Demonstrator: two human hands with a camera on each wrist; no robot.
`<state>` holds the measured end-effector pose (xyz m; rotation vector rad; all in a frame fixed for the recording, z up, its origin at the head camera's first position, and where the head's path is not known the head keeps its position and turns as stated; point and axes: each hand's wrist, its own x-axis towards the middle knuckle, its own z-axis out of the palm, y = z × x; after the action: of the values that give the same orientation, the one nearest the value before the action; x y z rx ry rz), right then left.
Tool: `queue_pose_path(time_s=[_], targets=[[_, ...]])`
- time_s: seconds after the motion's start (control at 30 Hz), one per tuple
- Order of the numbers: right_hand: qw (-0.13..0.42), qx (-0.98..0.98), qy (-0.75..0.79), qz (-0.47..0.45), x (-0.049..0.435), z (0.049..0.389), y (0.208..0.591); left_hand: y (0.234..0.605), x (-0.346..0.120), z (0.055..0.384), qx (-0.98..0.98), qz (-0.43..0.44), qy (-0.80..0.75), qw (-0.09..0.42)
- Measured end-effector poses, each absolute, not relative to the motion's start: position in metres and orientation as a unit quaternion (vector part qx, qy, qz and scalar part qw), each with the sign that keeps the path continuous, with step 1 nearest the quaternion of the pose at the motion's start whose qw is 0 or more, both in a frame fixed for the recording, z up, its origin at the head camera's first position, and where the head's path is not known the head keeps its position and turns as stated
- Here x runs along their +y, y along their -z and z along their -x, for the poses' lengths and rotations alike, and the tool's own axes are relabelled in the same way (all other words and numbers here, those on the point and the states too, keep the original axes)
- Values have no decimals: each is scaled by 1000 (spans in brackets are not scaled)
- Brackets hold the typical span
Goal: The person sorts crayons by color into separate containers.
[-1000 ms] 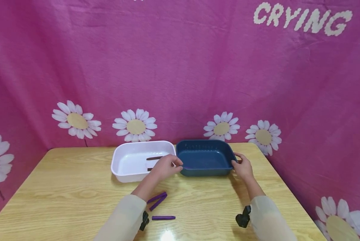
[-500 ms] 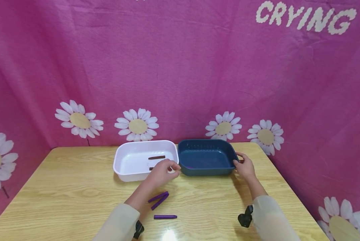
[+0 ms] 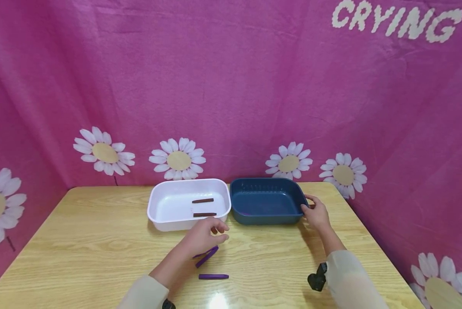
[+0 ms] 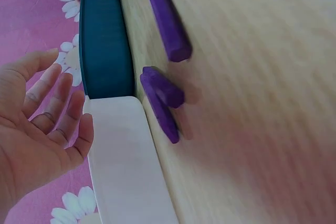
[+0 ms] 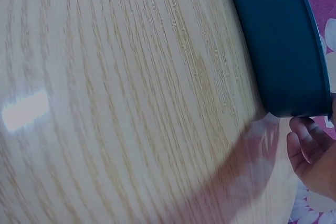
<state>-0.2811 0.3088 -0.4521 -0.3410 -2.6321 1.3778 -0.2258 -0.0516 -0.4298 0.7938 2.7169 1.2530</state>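
My left hand (image 3: 204, 236) hovers over the table in front of the white bin, fingers loosely spread and holding nothing. Beneath it, two purple crayons (image 3: 206, 257) lie crossed at one end. Nearer to me lies another purple crayon (image 3: 213, 277). My right hand (image 3: 316, 214) grips the right end of the dark blue bin (image 3: 267, 219) at its rim; in the right wrist view its fingers (image 5: 302, 135) are curled against the end wall. Two brown crayons (image 3: 203, 200) lie inside the white bin (image 3: 169, 225). A faint purple streak shows at the blue bin's near inner side.
Both bins stand side by side at the back of the wooden table (image 3: 99, 240). A pink curtain (image 3: 223, 86) with printed daisies hangs behind and along the sides. Light glares off the table's near part.
My left hand has drawn back from the blue bin's near left corner toward me, and its fingers have spread. My right hand keeps its grip on the blue bin.
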Motion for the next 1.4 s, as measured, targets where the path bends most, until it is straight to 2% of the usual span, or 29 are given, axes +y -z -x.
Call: queue_pose_path(time_s=[0.43,0.8,1.4], targets=[[74,-877,-460,114,310,280,447,435,-60,202,861,-295,-411,55],[77,-877,-460,112,311,281,448,445,-72,186,873,-284,-380,114],[73,-873,-468,115,311,281,451,453,-84,174,879,-298,-348,132]])
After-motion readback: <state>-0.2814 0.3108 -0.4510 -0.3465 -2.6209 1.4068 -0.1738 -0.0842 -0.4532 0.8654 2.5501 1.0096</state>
